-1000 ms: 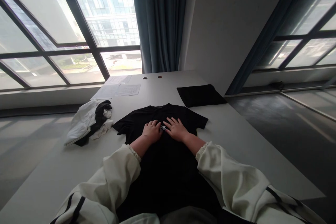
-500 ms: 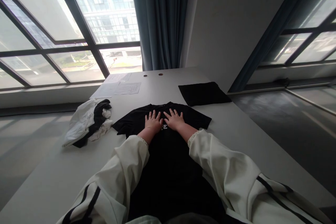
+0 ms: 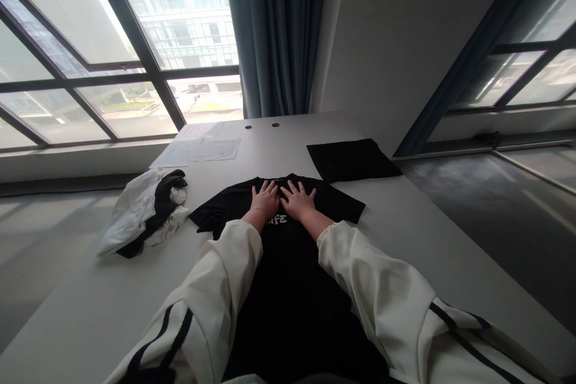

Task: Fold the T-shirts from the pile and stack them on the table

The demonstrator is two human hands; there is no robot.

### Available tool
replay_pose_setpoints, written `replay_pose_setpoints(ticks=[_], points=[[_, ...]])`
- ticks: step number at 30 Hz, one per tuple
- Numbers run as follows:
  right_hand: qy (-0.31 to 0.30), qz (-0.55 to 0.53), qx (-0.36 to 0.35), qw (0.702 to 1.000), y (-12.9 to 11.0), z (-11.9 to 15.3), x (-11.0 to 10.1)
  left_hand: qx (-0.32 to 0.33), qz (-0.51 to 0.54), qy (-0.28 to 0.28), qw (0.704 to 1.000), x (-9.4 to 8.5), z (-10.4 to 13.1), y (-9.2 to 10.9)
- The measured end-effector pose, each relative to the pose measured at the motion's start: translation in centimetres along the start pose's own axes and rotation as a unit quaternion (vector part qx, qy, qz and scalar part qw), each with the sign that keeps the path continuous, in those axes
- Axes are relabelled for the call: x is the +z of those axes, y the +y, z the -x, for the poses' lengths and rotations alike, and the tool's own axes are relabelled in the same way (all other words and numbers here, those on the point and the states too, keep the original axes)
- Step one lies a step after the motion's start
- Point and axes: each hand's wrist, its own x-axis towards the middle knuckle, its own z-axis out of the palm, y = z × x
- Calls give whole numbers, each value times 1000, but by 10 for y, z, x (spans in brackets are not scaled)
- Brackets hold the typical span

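A black T-shirt (image 3: 292, 276) lies spread on the white table, its collar toward the far end and its sleeves out to both sides. White lettering shows on its chest, partly covered by my forearm. My left hand (image 3: 266, 199) rests flat on the upper chest, fingers spread toward the collar. Close beside it, my right hand (image 3: 299, 200) also lies flat on the cloth with fingers apart. Neither hand grips the fabric. The shirt's lower part runs between my arms toward my body.
A folded black cloth (image 3: 353, 160) lies at the table's right edge. At the left edge sits a crumpled heap of white and black clothes (image 3: 139, 210). Paper sheets (image 3: 216, 149) lie behind it. The white table (image 3: 432, 264) reaches back toward a blue curtain (image 3: 274, 36).
My left hand has slid slightly to the right and up, nearer my right hand. More of the white lettering now shows. The view has shifted a little.
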Motion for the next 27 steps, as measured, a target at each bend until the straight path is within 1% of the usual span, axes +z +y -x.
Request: replay_pose_setpoints(ticks=[1, 2, 3, 7, 10, 12, 16, 18, 20, 23, 25, 27], points=[[7, 2, -9, 1000, 0, 0, 1, 29, 1, 8, 1000, 1, -2, -2], [9, 3, -15, 1000, 0, 0, 1, 45, 4, 13, 999, 2, -4, -3], [6, 2, -18, 1000, 0, 0, 1, 48, 7, 14, 999, 3, -6, -4], [0, -6, -26, 1000, -1, -8, -3, 10, 14, 29, 999, 4, -15, -5], [21, -4, -35, 999, -5, -15, -7, -25, 14, 54, 998, 4, -19, -5], [40, 5, -41, 998, -8, -17, -7, -31, 10, 63, 997, 5, -20, -7], [72, 26, -59, 995, -13, -21, -4, -12, 15, 30, 999, 8, -25, -13], [77, 19, -70, 994, -13, -23, -1, -11, 23, 26, 999, 11, -28, -14], [69, 7, -74, 995, -10, -27, 1, -18, 27, 31, 999, 14, -30, -15], [28, 2, -59, 998, -6, -34, 3, -29, 20, 23, 999, 15, -33, -15], [3, 5, -46, 999, -3, -38, 3, -42, 14, 15, 999, 14, -34, -17], [-4, 7, -36, 999, 1, -41, 3, -57, 12, 8, 998, 10, -34, -22]])
